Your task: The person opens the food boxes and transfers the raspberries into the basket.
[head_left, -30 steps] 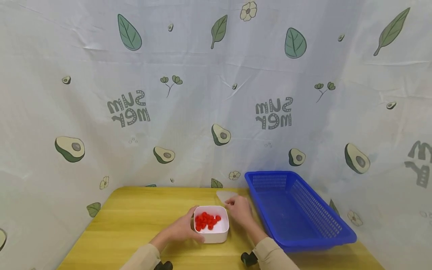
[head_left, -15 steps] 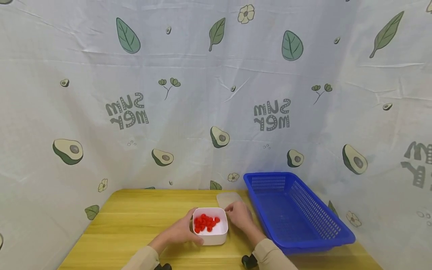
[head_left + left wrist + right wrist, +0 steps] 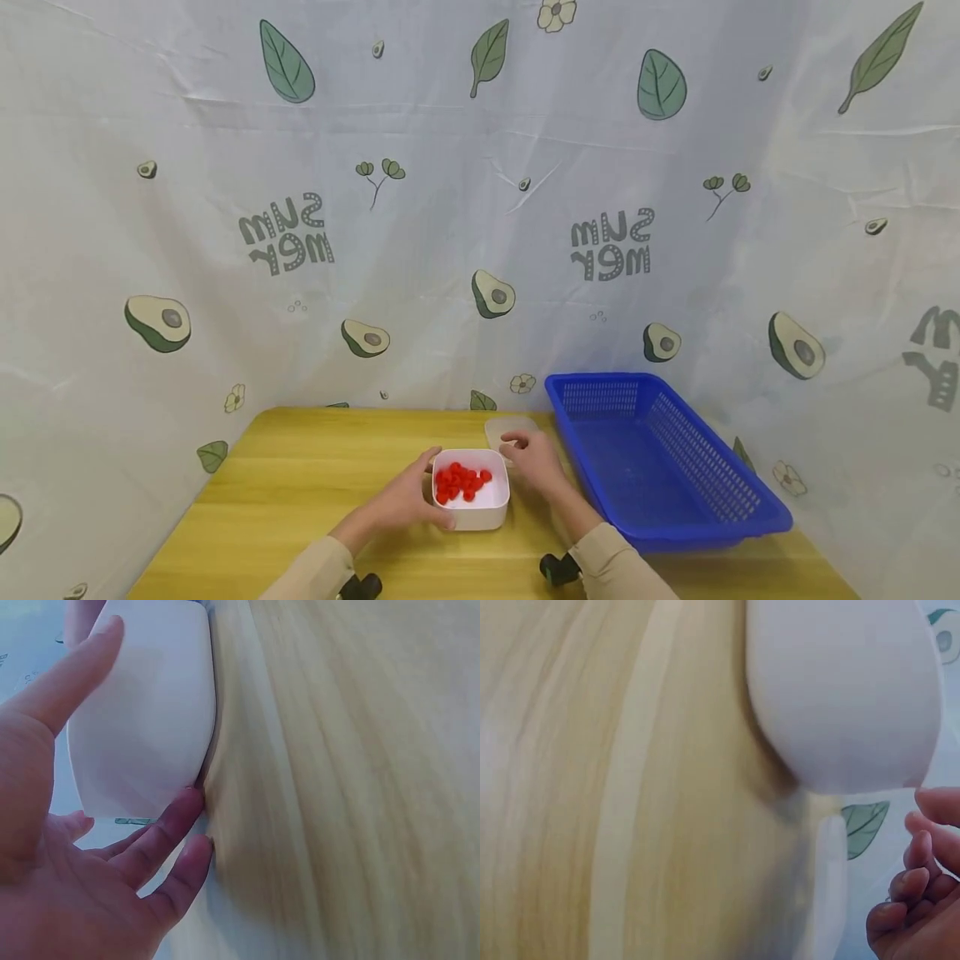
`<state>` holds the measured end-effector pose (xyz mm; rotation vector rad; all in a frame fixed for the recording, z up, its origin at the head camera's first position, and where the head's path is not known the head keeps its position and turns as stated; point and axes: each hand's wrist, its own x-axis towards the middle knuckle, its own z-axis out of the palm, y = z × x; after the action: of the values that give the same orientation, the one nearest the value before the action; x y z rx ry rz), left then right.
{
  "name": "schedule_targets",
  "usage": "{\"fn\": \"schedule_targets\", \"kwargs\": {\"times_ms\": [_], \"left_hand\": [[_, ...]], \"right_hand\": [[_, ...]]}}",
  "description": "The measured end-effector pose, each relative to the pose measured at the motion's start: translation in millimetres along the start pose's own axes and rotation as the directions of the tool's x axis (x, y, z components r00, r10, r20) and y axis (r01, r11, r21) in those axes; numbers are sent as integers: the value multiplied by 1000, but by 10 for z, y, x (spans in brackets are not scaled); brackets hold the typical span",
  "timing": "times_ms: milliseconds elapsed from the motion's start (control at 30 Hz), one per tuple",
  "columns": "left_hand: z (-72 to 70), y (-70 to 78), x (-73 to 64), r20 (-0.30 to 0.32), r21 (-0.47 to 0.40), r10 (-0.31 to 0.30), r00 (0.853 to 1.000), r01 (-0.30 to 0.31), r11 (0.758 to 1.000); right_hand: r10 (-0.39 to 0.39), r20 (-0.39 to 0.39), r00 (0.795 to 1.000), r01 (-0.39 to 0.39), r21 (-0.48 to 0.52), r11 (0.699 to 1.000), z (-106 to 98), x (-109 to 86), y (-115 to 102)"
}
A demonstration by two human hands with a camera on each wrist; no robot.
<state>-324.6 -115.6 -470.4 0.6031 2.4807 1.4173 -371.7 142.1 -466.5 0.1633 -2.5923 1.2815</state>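
Note:
A white square container point(image 3: 480, 518) stands on the wooden table, with several small red round pieces point(image 3: 459, 482) inside it. My left hand point(image 3: 408, 498) holds the container at its left side, the thumb along the front wall. In the left wrist view, the thumb lies on the white wall and the fingertips point(image 3: 191, 801) reach its lower corner. Just right of the container's far corner hovers my right hand point(image 3: 536, 462), its fingers bent and nothing visible between them. Behind that hand lies a translucent lid point(image 3: 501, 427), partly hidden by it.
A blue perforated basket point(image 3: 637, 475) stands at the right of the wooden table point(image 3: 300, 467), close by my right forearm. A printed curtain point(image 3: 420, 250) hangs directly behind the table.
My right hand first dips to the container's right rim, then lifts off with thumb and forefinger apart. The left hand stays at the container. The view shifts slightly.

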Motion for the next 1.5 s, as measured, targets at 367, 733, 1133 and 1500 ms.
{"fn": "schedule_targets", "kwargs": {"times_ms": [367,733,1133,1500], "left_hand": [[-44,60,-103,-81,11,8,997,-7,1000],[-48,24,-114,-119,17,-13,993,15,1000],[-57,30,-116,-116,42,-48,992,54,998],[-59,14,-124,-116,61,-18,993,25,998]], "right_hand": [[76,0,997,-75,154,985,-99,-62,-264],[216,85,973,-232,329,915,-122,-71,-297],[209,208,956,-281,432,857,-126,-80,-419],[135,295,946,-265,462,846,11,-102,-618]]}}
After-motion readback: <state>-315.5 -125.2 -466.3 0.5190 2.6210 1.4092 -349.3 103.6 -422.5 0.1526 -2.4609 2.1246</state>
